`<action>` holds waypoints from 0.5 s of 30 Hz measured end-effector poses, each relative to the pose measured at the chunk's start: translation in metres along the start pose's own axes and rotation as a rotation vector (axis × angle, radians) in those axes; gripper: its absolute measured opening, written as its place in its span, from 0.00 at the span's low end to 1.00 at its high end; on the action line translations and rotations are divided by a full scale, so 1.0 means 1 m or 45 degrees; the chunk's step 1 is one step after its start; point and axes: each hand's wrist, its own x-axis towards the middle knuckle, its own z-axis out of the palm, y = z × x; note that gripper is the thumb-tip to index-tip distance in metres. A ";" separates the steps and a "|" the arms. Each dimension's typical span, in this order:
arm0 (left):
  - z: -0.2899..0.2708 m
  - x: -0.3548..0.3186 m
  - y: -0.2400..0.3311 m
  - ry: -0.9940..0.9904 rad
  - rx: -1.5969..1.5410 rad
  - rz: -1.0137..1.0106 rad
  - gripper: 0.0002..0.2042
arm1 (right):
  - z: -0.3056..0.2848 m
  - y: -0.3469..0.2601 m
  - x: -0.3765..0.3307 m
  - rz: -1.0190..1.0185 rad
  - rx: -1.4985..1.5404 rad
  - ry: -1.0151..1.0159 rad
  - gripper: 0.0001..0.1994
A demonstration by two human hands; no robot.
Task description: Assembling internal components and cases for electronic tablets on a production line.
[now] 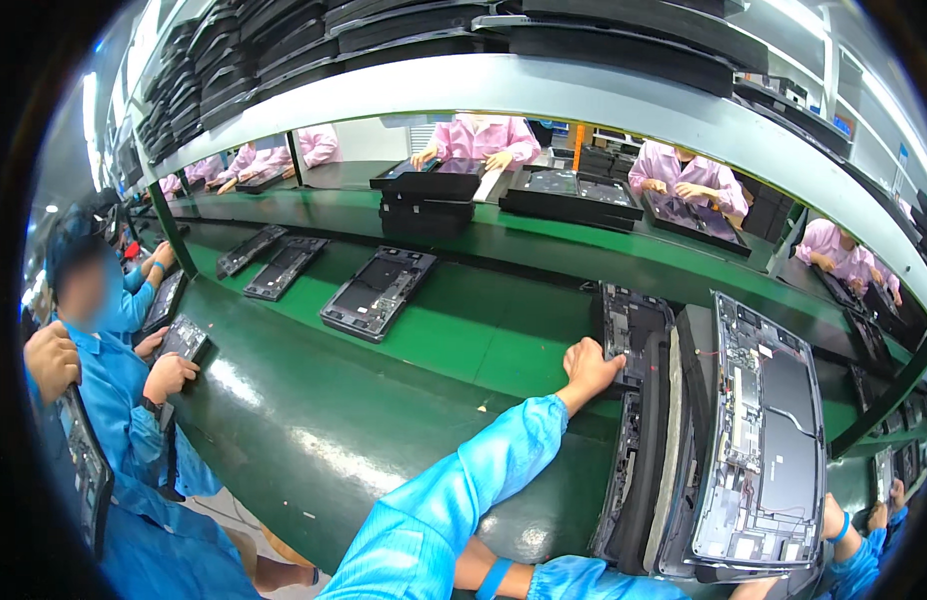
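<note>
My left hand [591, 370] is closed on the left edge of a dark laptop chassis [636, 320] at the belt's near side. Beside it stand several tilted dark laptop parts [662, 460], close together. A larger opened laptop base [769, 440] leans at the right, showing its circuit board, grey battery and a loose cable. Low in the picture, another forearm [516, 580] with a blue wristband passes behind my left sleeve, its hand hidden. A patch of skin shows under the laptop base; whose it is cannot be told. My right hand's fingers do not show clearly.
Three laptop chassis [379, 292] lie on the green belt [474, 330], left of my hand. A shelf [464, 85] stacked with black laptop parts runs overhead. Co-workers in blue [134, 390] sit at left and right; others in pink [484, 135] work across the line.
</note>
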 end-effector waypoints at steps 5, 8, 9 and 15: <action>0.006 0.002 -0.005 0.171 -0.431 -0.064 0.30 | 0.021 0.034 -0.005 -0.119 -0.213 0.106 0.27; 0.004 0.008 -0.009 0.167 -0.498 -0.091 0.30 | 0.020 0.032 -0.009 -0.198 -0.245 0.149 0.26; 0.012 0.009 0.001 0.008 -0.242 -0.050 0.32 | 0.001 0.017 -0.010 -0.191 -0.254 0.154 0.26; 0.017 -0.016 0.035 0.105 -0.021 -0.173 0.45 | -0.035 -0.032 -0.004 -0.111 -0.045 -0.013 0.25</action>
